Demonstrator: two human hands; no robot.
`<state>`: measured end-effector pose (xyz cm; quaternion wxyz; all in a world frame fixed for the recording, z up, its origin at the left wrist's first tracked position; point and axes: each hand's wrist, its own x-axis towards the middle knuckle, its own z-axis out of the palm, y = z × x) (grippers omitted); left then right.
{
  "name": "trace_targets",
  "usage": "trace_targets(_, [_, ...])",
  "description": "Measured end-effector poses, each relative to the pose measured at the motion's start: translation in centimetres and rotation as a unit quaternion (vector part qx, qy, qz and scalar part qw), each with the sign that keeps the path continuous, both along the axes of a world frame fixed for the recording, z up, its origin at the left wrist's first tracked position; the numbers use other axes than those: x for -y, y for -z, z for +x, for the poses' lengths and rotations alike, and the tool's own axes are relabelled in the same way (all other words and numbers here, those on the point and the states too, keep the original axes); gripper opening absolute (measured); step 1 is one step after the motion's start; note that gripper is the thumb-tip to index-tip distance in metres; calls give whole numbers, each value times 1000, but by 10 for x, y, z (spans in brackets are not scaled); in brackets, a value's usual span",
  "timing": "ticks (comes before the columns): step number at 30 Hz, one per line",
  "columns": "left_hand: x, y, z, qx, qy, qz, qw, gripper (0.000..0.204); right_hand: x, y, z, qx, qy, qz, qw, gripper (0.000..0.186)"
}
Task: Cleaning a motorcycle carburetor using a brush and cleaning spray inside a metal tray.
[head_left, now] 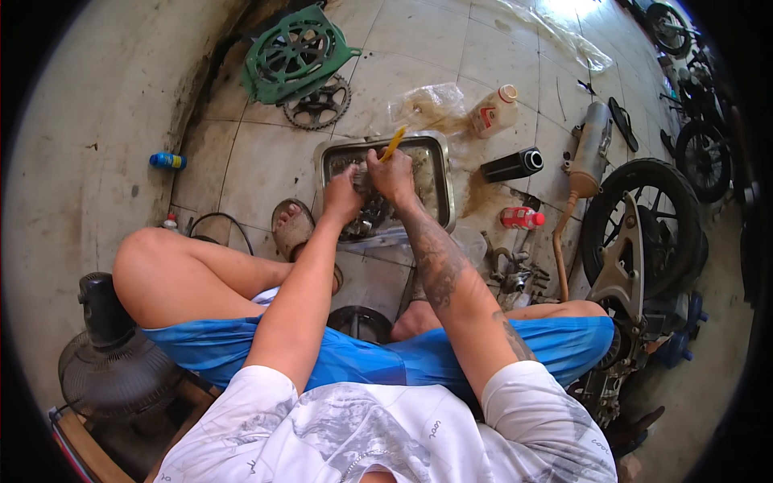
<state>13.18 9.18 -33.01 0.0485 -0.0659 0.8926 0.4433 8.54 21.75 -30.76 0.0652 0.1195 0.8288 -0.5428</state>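
Note:
A steel tray [444,185] on the tiles in front of me holds dark, greasy metal parts [372,217]. My right hand [390,175] is closed round the yellow handle [394,141] of a tool, whose working end is hidden behind that hand. My left hand [345,195] is over the tray's left half, just beside the right one, closed on a greyish metal part [361,181] that is blurred and partly hidden. My sandalled foot [288,221] lies left of the tray.
A green cover [286,52] and sprocket [318,109] lie at upper left. Right are bottles [491,113], a black container [511,165], an exhaust [588,145], a wheel [676,225] and motorcycle parts [620,274]. A fan [117,370] stands left of me, beside the wall [88,105].

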Motion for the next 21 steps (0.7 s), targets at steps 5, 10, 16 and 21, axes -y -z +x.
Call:
trace_targets(5, [-1, -6, -4, 4, 20, -29, 999, 43, 7, -8, -1, -35, -4, 49, 998, 36])
trace_targets(10, [10, 13, 5, -31, 51, 23, 998, 40, -14, 21, -8, -60, 112, 137, 982, 30])
trace_targets(16, [3, -8, 6, -88, 23, 32, 995, 46, -68, 98, 51, -282, 88, 236, 926, 32])
trace_targets(21, [6, 2, 5, -121, -18, 103, 987, 44, -59, 106, 64, 4, 139, -214, 967, 42])
